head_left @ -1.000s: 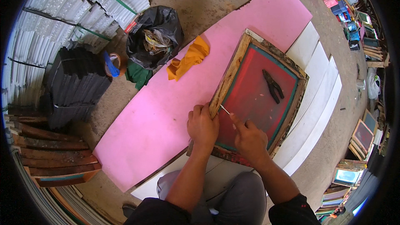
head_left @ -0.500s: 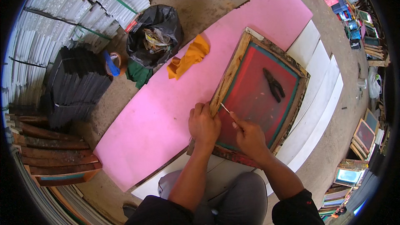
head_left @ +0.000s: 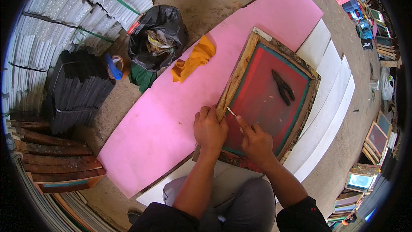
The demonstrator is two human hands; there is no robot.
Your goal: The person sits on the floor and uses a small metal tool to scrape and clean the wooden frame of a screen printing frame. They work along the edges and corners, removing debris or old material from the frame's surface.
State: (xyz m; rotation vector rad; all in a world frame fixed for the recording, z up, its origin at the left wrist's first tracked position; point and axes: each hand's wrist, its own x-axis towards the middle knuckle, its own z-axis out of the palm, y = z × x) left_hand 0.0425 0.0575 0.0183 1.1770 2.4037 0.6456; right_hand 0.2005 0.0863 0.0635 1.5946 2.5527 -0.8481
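Head view: left hand [head_left: 210, 129] curled round the wooden frame [head_left: 238, 73], seemingly bracing it; right hand [head_left: 257, 144] wrapped around a slim tool [head_left: 231, 111]; pliers [head_left: 283, 87] beyond both.

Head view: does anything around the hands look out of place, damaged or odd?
Mostly wear: the rectangular wooden frame is blotched and rough along its right side. The black metal pliers look slightly misplaced, lying loose on the translucent red panel, which they might mark. A crumpled orange cloth lies on the flat pink sheet.

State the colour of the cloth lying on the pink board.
The cloth is mustard orange, head view.
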